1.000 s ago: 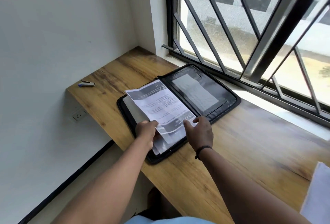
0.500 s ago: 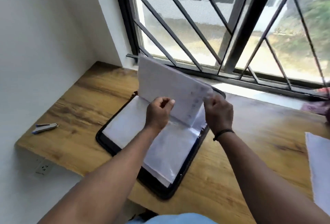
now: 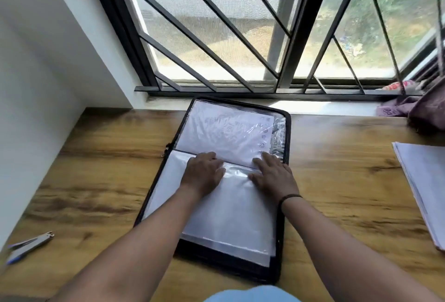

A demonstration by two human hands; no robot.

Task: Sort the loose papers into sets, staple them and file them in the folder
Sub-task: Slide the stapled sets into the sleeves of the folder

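— So where does the folder (image 3: pixel 280 205) sit?
— Open flat on the wooden desk (image 3: pixel 101 169), its far edge near the window sill, clear sleeves holding paper inside.
— And the hands?
— The left hand (image 3: pixel 204 174) and right hand (image 3: pixel 274 176) both press flat on the sleeve (image 3: pixel 231 210), fingers straight.
— Other items?
— Loose papers (image 3: pixel 423 186) at the right edge; a stapler (image 3: pixel 31 246) well left.
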